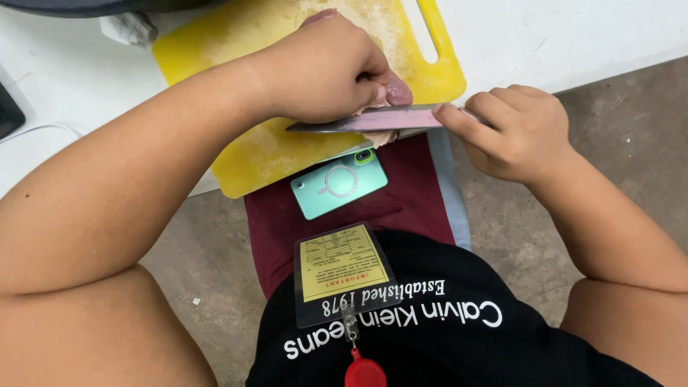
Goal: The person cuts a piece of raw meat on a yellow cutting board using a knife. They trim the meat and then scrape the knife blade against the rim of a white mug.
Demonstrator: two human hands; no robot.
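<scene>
A white table (64, 79) fills the top of the view, and a grey floor (623, 115) lies below it. A yellow cutting board (258, 154) sits on the table edge, and everything else is told from this board.

To the left of the board, a white cord (36, 130) runs across the table. At the board's top left corner sits a small white lump (129, 27), too blurry to tell what it is.

On the middle of the board, the left hand (322, 68) curls down with its fingers bent and pressed on a pink piece of meat (396, 90). Only a bit of the meat shows past the fingers.

Just below the board, a mint green phone (338, 184) lies on a dark red cloth (401, 197). Lower down hangs a clear badge holder (342, 271) with a yellow card.

At the right edge of the board, the right hand (512, 132) is closed around the handle of a knife (365, 119). The first finger lies along the top. The flat blade reaches left over the board, under the left hand and against the meat.
</scene>
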